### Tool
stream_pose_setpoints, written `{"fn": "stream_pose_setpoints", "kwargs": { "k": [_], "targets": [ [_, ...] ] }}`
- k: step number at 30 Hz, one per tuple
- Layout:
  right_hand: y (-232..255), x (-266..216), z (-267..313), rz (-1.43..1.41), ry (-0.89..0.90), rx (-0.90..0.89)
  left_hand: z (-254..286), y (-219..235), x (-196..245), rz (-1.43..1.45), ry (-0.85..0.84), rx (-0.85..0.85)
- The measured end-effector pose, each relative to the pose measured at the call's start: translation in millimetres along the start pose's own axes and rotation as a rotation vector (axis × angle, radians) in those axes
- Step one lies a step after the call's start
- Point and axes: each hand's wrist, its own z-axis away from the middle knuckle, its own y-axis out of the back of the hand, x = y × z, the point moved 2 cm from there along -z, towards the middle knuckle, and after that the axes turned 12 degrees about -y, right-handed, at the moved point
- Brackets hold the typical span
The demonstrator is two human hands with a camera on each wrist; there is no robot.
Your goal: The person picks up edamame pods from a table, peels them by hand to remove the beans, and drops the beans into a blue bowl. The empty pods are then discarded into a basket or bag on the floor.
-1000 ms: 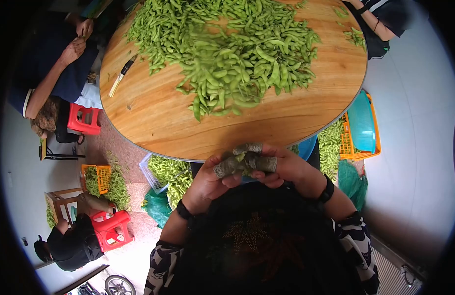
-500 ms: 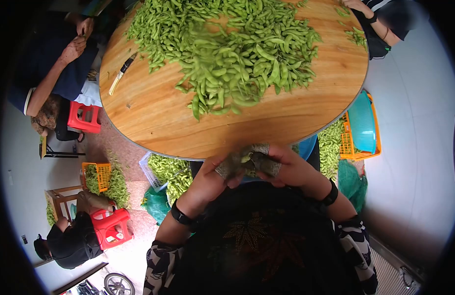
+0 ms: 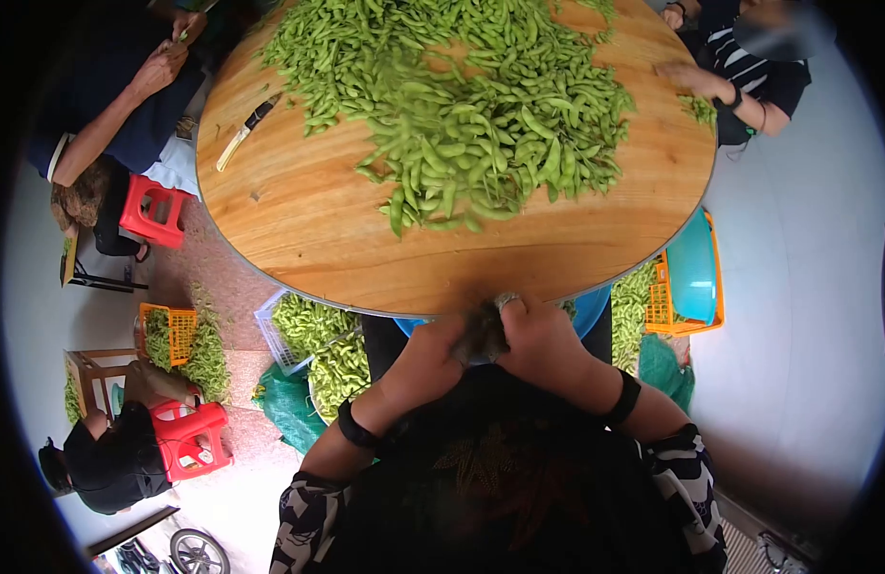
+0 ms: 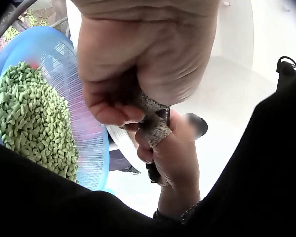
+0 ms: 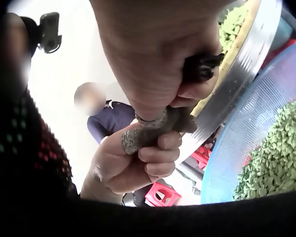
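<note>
My left hand point(image 3: 425, 354) and right hand point(image 3: 543, 340) meet at the table's near edge, fingers curled and thumbs pressed together. Worn dark-grey covers with speckled bands wrap the thumbs; the right thumb's band point(image 4: 160, 134) sits just below the left's. Both hands pinch a small green bean pod, hidden now behind thumbs and blur. A dark, crumpled piece point(image 5: 202, 68) shows at my right hand's curled fingers. Under the hands stands a blue mesh basket point(image 4: 96, 153) holding shelled green beans point(image 4: 37, 128). Ahead, a large pile of green bean pods point(image 3: 462, 124) covers much of the round wooden table point(image 3: 318, 258).
A knife point(image 3: 248, 132) lies at the table's left. People sit at the left point(image 3: 155, 72) and right point(image 3: 773, 86). Crates and bags of pods stand on the floor, with a white crate point(image 3: 280, 335) by my left arm and an orange crate point(image 3: 718, 277) at right.
My hands have turned so their backs face up, and the pod between the thumbs has gone out of sight. The view has shifted slightly. The person at right now reaches a hand over the table.
</note>
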Motion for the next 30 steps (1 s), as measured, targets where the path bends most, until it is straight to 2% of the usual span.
{"fn": "stream_pose_setpoints", "kwargs": {
  "k": [2,3,4,5,6,8,9,10,11,12,14,15,16,18,19,21,23,24,25,26,28,30],
  "targets": [
    [-0.7,-4.1,0.3,0.138,-0.033,-0.065,4.5,3.3,4.4,-0.051,-0.014,0.042],
    [0.7,-2.7,-0.6,0.144,-0.027,-0.066,6.7,7.4,6.8,-0.145,-0.087,0.117],
    [3.3,0.2,-1.0,0.115,0.051,-0.078,9.4,11.3,8.7,-0.239,-0.158,0.193],
    [5.5,1.4,-1.7,0.085,0.127,-0.092,14.6,16.4,7.6,-0.235,-0.159,0.204],
    [10.2,-0.4,-5.5,0.092,0.133,-0.096,23.2,26.8,3.8,-0.24,-0.111,0.276],
    [25.6,-9.4,-17.4,-0.138,0.341,0.025,45.5,49.6,-7.4,-0.32,0.001,0.405],
    [24.3,-8.7,-24.3,-0.137,0.342,0.021,57.9,61.7,-14.2,-0.395,0.065,0.462],
    [19.7,-4.1,-33.2,-0.064,0.191,0.024,67.0,73.5,-16.4,-0.495,0.125,0.567],
    [14.4,0.9,-42.3,0.008,0.041,0.027,80.0,85.7,-29.4,-0.612,0.07,0.64],
    [7.7,1.7,-53.3,0.008,0.043,0.026,94.1,98.2,-39.1,-0.66,0.309,0.597],
    [-7.4,2.0,-78.3,0.158,0.007,0.259,97.7,110.7,-30.9,-0.956,0.208,0.667],
    [-15.8,2.8,-85.4,0.175,0.022,0.33,97.5,112.6,-28.7,-1.06,0.235,0.664],
    [-18.0,2.1,-86.4,0.17,0.029,0.328,93.1,111.6,-24.2,-1.066,0.241,0.668],
    [-20.0,3.6,-86.3,0.165,0.011,0.269,73.2,99.5,-8.1,-0.998,0.098,0.716],
    [-16.8,2.6,-82.1,0.166,0.015,0.265,60.4,91.6,-2.4,-0.802,-0.01,0.685],
    [-3.1,0.0,-67.0,-0.106,-0.012,0.126,34.9,69.9,2.4,-0.519,-0.217,0.544],
    [9.1,0.0,-49.3,-0.124,0.04,0.066,8.9,48.1,12.4,-0.247,-0.207,0.43],
    [16.0,-0.3,-40.5,-0.149,0.089,0.01,0.9,42.4,12.4,-0.239,-0.208,0.434],
    [23.1,0.6,-33.6,-0.08,0.047,-0.097,-7.8,34.1,10.6,-0.314,-0.236,0.264],
    [29.0,0.9,-28.1,-0.073,0.045,-0.097,-14.4,26.7,6.4,-0.388,-0.264,0.091],
    [37.1,3.4,-19.7,-0.186,0.04,-0.081,-20.5,23.3,-4.2,-0.284,-0.323,0.036],
    [39.1,9.7,-17.0,-0.274,-0.015,-0.094,-21.9,24.8,-6.8,0.018,-0.315,-0.078]
  ]
}}
